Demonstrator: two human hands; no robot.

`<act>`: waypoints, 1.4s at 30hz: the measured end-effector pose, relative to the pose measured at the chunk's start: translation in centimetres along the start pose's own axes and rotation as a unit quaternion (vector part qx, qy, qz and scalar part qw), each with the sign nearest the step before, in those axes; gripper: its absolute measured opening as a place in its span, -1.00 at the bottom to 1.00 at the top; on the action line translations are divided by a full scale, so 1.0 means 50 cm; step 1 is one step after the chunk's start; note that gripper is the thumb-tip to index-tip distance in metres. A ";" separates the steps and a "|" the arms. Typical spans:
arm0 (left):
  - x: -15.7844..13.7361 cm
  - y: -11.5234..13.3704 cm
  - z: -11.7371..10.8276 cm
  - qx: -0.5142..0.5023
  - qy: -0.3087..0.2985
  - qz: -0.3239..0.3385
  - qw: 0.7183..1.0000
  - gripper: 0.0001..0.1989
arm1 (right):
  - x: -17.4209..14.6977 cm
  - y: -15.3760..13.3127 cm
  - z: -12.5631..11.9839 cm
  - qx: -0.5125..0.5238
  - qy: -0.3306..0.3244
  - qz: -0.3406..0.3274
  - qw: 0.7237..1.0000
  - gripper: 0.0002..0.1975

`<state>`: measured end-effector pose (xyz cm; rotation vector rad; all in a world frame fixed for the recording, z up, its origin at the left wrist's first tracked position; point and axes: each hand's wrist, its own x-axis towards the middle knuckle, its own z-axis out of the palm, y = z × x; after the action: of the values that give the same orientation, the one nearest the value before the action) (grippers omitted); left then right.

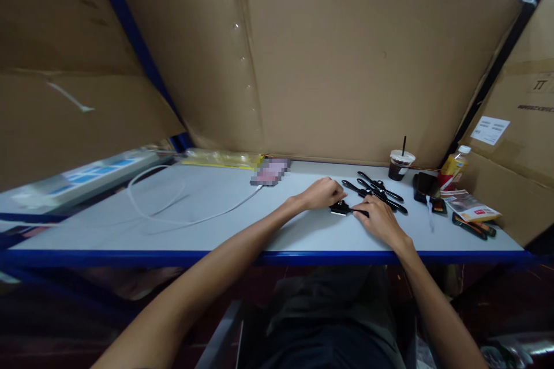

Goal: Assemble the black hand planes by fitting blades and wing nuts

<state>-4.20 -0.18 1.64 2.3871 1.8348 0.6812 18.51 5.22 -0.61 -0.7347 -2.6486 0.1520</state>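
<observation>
A black spokeshave [341,208] with a bright blade edge lies low over the table between my two hands. My left hand [324,192] is closed around its left end, and the fingers hide that handle. On the other side, my right hand [377,215] is closed on the right handle, whose tip shows below the fingers. Just behind my right hand, several more black spokeshaves [375,185] lie in a loose, overlapping pile. My right hand partly covers the nearest of them.
A phone [270,172] on a white cable [208,221] lies at the back, beside a yellow plastic packet [220,159]. At the right stand a lidded drink cup [400,165], a bottle [454,168], a pouch [471,206] and dark-handled tools [470,226]. Cardboard walls enclose the table.
</observation>
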 end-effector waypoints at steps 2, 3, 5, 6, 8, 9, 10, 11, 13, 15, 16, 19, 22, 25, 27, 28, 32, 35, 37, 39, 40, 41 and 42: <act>-0.003 -0.003 -0.019 -0.010 0.004 0.005 1.000 -0.79 | 0.000 0.001 0.000 0.000 0.000 0.000 1.000 -0.77; -0.005 -0.004 -0.028 -0.016 -0.007 0.009 1.000 -0.79 | 0.000 0.001 0.001 0.000 -0.001 0.000 1.000 -0.77; -0.008 -0.006 -0.042 -0.024 -0.045 0.016 0.999 -0.66 | 0.001 0.001 0.000 -0.002 -0.003 0.002 1.000 -0.78; -0.009 -0.006 -0.045 -0.024 -0.062 0.016 0.998 -0.65 | 0.001 0.002 0.000 -0.002 -0.004 0.003 1.000 -0.78; -0.009 -0.005 -0.045 -0.015 -0.073 0.014 0.997 -0.74 | 0.002 0.001 0.000 -0.001 -0.003 0.003 1.000 -0.78; -0.009 -0.005 -0.043 -0.010 -0.071 0.014 0.997 -0.78 | 0.002 0.001 0.000 0.000 -0.002 0.004 1.000 -0.78; -0.008 -0.005 -0.039 -0.005 -0.067 0.015 0.998 -0.81 | 0.001 0.001 0.000 0.001 -0.002 0.004 1.000 -0.78; -0.007 -0.005 -0.034 0.001 -0.064 0.017 0.998 -0.84 | 0.001 0.000 0.000 0.001 -0.002 0.004 1.000 -0.78; -0.005 -0.004 -0.024 0.012 -0.059 0.022 0.998 -0.87 | 0.000 -0.001 0.000 0.002 -0.002 0.004 1.000 -0.78; -0.004 -0.002 -0.014 0.025 -0.051 0.028 0.998 -0.84 | -0.001 -0.002 -0.001 0.001 -0.002 0.004 1.000 -0.77; -0.003 -0.001 -0.008 0.031 -0.046 0.029 0.998 -0.81 | -0.001 -0.002 -0.001 0.000 -0.002 0.004 1.000 -0.77; -0.001 0.004 0.005 0.039 -0.034 0.017 0.999 -0.75 | -0.001 -0.003 -0.002 -0.001 -0.001 0.004 1.000 -0.77; 0.000 0.006 0.005 0.037 -0.032 -0.006 0.999 -0.66 | -0.001 -0.002 -0.002 -0.003 0.000 0.001 1.000 -0.77; -0.003 0.004 -0.014 0.032 -0.012 -0.019 0.999 -0.71 | 0.000 0.000 0.000 -0.007 -0.001 0.001 1.000 -0.77; -0.007 0.001 -0.031 0.018 -0.018 -0.012 1.000 -0.82 | 0.000 0.001 0.001 -0.007 -0.002 0.000 1.000 -0.77; -0.009 -0.001 -0.037 0.011 -0.031 -0.006 0.999 -0.76 | 0.000 0.002 0.001 -0.006 -0.001 -0.001 1.000 -0.77; -0.010 -0.008 -0.041 0.005 -0.072 0.011 0.997 -0.71 | 0.001 0.002 0.002 0.000 0.004 -0.001 1.000 -0.78; -0.006 -0.015 -0.030 0.004 -0.072 0.030 0.997 -0.78 | 0.001 0.002 0.001 -0.001 0.001 -0.003 1.000 -0.78; -0.003 -0.018 -0.024 0.000 -0.073 0.041 0.997 -0.81 | 0.001 0.002 0.000 -0.001 -0.001 -0.003 1.000 -0.77; -0.002 -0.017 -0.020 0.000 -0.070 0.044 0.997 -0.84 | 0.000 0.001 0.000 -0.002 -0.003 -0.001 1.000 -0.77; -0.002 -0.015 -0.018 0.004 -0.066 0.043 0.997 -0.87 | 0.000 0.001 0.000 -0.003 -0.004 -0.001 1.000 -0.77; -0.002 -0.012 -0.016 0.010 -0.060 0.043 0.997 -0.88 | 0.000 0.000 0.000 -0.004 -0.005 0.000 1.000 -0.77; -0.003 -0.008 -0.013 0.018 -0.054 0.041 0.998 -0.88 | 0.000 -0.001 0.000 -0.005 -0.005 0.001 1.000 -0.77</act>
<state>-4.84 -0.34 2.06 2.4815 1.7290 0.5191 18.51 5.19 -0.59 -0.7404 -2.6600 0.1426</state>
